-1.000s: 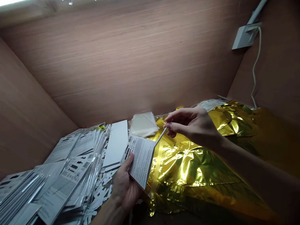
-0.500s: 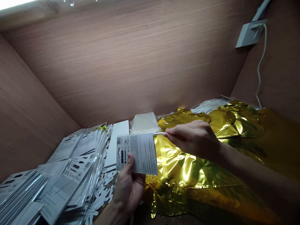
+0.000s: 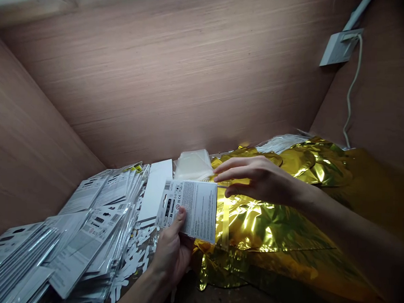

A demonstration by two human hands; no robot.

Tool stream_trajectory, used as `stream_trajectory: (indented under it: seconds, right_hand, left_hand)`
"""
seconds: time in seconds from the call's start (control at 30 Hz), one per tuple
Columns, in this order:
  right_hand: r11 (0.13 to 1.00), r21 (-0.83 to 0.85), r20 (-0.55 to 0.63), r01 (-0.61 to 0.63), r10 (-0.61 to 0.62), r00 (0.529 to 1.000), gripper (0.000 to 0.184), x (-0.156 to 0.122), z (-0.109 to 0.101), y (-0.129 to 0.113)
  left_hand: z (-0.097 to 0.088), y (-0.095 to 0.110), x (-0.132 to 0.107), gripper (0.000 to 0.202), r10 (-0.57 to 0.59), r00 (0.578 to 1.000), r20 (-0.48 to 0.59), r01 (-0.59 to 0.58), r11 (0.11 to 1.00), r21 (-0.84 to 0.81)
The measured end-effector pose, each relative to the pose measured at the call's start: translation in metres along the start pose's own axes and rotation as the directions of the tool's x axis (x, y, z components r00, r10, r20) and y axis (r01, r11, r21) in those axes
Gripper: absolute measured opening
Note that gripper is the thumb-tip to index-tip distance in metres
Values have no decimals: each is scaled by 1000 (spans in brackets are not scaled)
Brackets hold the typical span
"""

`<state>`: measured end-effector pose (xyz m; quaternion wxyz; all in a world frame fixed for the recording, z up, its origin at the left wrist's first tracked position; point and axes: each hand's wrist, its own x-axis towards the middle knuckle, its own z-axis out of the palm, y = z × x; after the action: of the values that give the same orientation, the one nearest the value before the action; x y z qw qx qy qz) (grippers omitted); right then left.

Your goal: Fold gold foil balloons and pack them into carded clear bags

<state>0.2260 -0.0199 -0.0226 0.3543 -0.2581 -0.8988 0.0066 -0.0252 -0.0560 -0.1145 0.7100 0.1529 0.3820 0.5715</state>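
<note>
My left hand (image 3: 174, 251) grips a printed packaging card (image 3: 197, 209) from below, thumb across its face. The card carries a barcode, small symbols, lines of text and a hang hole, and it is held tilted slightly. At its upper right corner the end of a thin white stick (image 3: 222, 186) pokes out; the rest is hidden behind the card. Beside that corner, my right hand (image 3: 254, 178) has its fingers stretched and parted from the thumb, close to the stick. Crumpled gold foil (image 3: 269, 226) lies under the right hand.
Stacks of similar packaged cards (image 3: 94, 236) fill the left side. White paper strips (image 3: 133, 255) are scattered beside them. A white box (image 3: 156, 185) and a pile of clear sleeves (image 3: 194, 164) lie at the back. Wooden panels (image 3: 175, 79) enclose the space; a cable (image 3: 350, 95) hangs at right.
My right hand has opened from a pinch on the white stick, and less of the stick shows now. The card in my left hand has shifted slightly right and down.
</note>
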Motion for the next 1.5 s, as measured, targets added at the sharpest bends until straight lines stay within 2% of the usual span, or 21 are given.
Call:
stream_trajectory:
  seconds: [0.13,0.27,0.33,0.53,0.67,0.73,0.83,0.93,1.03,1.17,1.3,1.4,1.5]
  right_hand:
    - [992,112,68,-62,54,996,12,1,6,-3]
    - [978,191,216,-85,43,975,25,-2,-1,-4]
    - [981,182,228,-64,21,973,29,-3,-3,-4]
    - [990,137,151,-41,20,988,16,-3,4,-4]
    - [995,65,45,-74,71,996,16,-2,11,-5]
    - [994,2,-44,-108,108,993,14,-2,15,-5]
    - [989,-47,-132,-140,133,982,14,-4,21,-4]
    - [986,-37,-69,-161,158,985,13,-6,27,-5]
    - [982,-90,26,-169,172,985,11,-7,33,-9]
    - [986,-161,83,-48,62,995,18,-4,50,-25]
    - [995,-99,158,15,1,987,24,-3,74,-39]
    - [998,-60,150,-10,19,988,24,-7,87,-43]
    - [998,-55,119,-35,42,992,25,-10,93,-44]
  left_hand:
    - [0,1,-1,29,-1,1000,7,1,996,92]
    - [1,5,-2,30,-31,999,38,25,987,159]
    - [1,5,-2,31,-38,998,42,31,986,166]
    - [2,7,-4,34,-68,997,27,63,988,143]
    - [3,16,-5,36,-59,988,143,53,998,46]
    - [3,18,-4,33,-126,973,195,104,987,120]
    - [3,17,0,24,-208,960,186,155,952,263]
    - [3,16,5,14,-130,977,168,77,953,293]
    - [2,17,9,16,-76,978,195,12,951,310]
    - [-2,13,10,22,6,973,231,-94,924,370]
    - [-9,8,9,32,132,939,317,-267,860,434]
    - [-10,8,7,38,116,899,422,-328,818,473]
    - [-10,8,5,38,89,892,444,-345,769,538]
